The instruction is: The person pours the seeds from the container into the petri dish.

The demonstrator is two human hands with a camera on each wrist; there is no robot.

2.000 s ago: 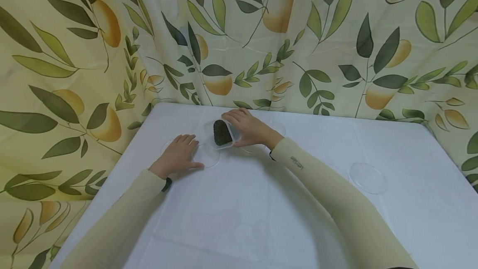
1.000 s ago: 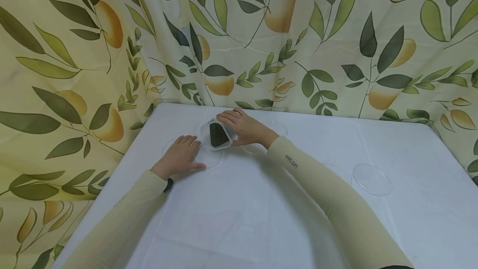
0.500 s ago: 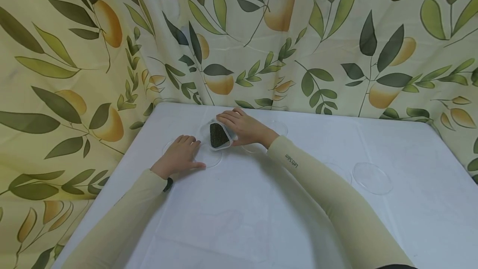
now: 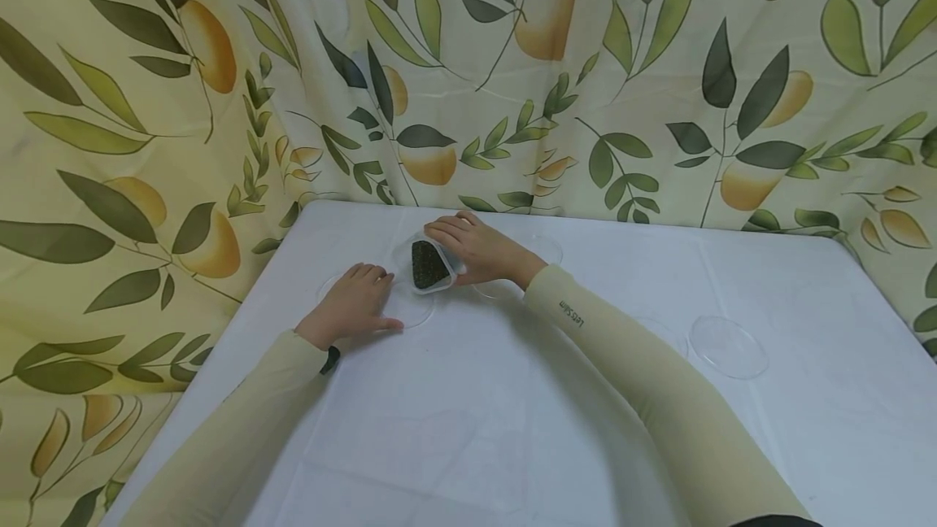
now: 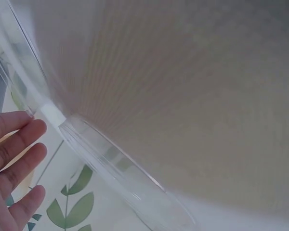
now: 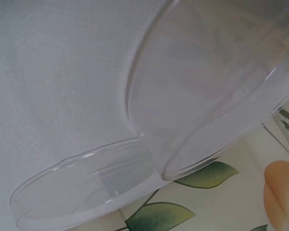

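Note:
My right hand (image 4: 486, 250) grips a whitish translucent container (image 4: 439, 286) at the back of the table, tilted so its opening faces me. Inside it shows a dark green, rounded triangular piece, like a seaweed-wrapped rice ball (image 4: 428, 264). The container overlaps clear round dishes near it. At its left, my left hand (image 4: 347, 303) has its fingers extended beside a clear round dish (image 4: 411, 314), the thumb lying along the front side. In the left wrist view, fingertips touch the edge of one clear dish, and another clear dish (image 5: 120, 159) sits close by. The right wrist view does not show the container.
More clear round dishes stand on the white-covered table (image 4: 410, 429): one far right (image 4: 728, 346), one partly behind the right forearm (image 4: 662, 336), one behind the right wrist (image 4: 545, 249). A leaf-and-fruit patterned curtain (image 4: 512, 104) hangs along the back and left edges.
Over the first second, my right hand shifted slightly left with the container and turned its opening more toward me. Since then both hands have stayed nearly still.

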